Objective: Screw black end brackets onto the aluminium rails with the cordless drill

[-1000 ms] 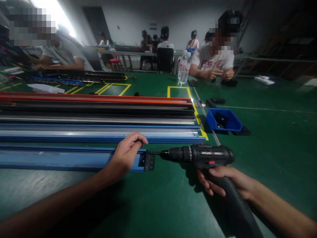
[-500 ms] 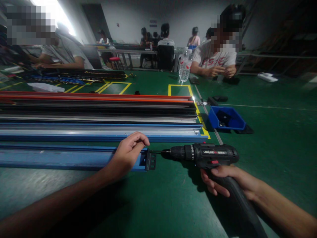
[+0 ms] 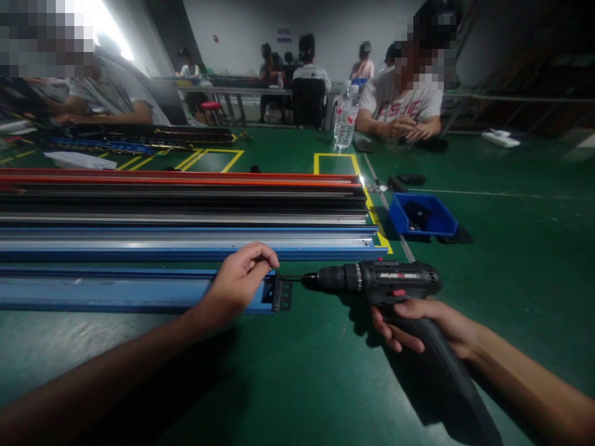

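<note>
My right hand (image 3: 418,322) is wrapped round the grip of a black power drill (image 3: 395,279), a finger near its red trigger. The drill lies level and points left, its thin bit meeting the black end piece (image 3: 282,294) on a blue metal profile (image 3: 139,291). Over the right end of that profile rests my left hand (image 3: 244,272), its fingers curled and pressed together near the end piece. Whether anything is between those fingers is hidden.
Behind lie several long profiles (image 3: 186,241), blue, silver, black and orange. A blue bin (image 3: 423,217) with black parts stands at the right, bottles (image 3: 344,118) farther back. A person (image 3: 400,105) sits across the green table; others are beyond.
The whole view has shifted slightly, with the bench items a little higher in it. Both hands and the drill keep nearly the same place against the profile.
</note>
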Motion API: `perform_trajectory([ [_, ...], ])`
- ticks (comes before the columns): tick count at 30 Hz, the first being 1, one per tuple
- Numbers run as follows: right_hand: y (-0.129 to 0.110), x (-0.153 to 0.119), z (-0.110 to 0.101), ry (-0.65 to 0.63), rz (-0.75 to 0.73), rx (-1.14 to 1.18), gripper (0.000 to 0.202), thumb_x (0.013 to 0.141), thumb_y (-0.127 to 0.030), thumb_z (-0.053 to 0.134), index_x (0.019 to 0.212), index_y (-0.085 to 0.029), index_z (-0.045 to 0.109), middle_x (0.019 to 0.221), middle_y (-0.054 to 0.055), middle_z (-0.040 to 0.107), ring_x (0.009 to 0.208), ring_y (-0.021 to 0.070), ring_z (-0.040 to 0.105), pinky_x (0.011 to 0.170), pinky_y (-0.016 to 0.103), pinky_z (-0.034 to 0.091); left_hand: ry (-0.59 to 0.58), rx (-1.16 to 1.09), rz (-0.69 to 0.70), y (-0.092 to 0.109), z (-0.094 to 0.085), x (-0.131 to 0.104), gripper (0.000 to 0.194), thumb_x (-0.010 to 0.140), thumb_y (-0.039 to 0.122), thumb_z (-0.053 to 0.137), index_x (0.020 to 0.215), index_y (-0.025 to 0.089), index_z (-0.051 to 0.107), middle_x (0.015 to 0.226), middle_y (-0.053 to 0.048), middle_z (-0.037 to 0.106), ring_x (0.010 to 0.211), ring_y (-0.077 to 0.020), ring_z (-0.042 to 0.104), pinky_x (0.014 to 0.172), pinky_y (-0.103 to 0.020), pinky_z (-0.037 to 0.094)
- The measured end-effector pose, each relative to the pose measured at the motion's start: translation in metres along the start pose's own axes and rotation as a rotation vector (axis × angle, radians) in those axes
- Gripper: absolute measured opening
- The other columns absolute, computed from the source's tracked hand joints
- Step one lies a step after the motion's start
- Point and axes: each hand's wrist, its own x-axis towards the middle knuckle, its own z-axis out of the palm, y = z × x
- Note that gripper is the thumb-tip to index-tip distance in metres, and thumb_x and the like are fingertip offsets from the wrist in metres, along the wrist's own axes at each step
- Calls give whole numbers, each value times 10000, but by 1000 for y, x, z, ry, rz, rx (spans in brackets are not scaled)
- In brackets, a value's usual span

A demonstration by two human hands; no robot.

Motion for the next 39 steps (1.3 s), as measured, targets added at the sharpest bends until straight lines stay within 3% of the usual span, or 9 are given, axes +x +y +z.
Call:
perform_trajectory([
  [12,-6,2,7,-1,-30,-64,364,1004,-370,733,1202,-70,790,1106,155,801,553,43,568,805,257,595,-12,-6,0,-3,-1,1,122,866,247,619,776,202,688,819,-19,677,800,-178,640,783,-322,509],
  [19,-4,1,5,-38,-36,-61,318,992,-346,726,1138,-68,778,938,81,771,578,58,559,798,249,572,-12,13,4,-1,-2,2,138,863,259,626,746,203,675,806,-22,689,789,-180,641,778,-329,520],
  [27,-2,-1,3,16,11,-33,293,958,-359,754,1060,-88,802,835,41,734,570,62,548,788,245,561,-15,21,13,-3,-2,1,145,862,249,620,735,204,674,793,-20,675,777,-175,636,758,-325,500],
  [39,-4,0,5,27,11,-66,275,955,-368,764,1018,-104,805,790,18,697,522,56,500,752,253,551,-32,74,47,-1,-3,1,174,886,263,614,737,207,684,796,-21,688,777,-181,639,760,-324,506],
])
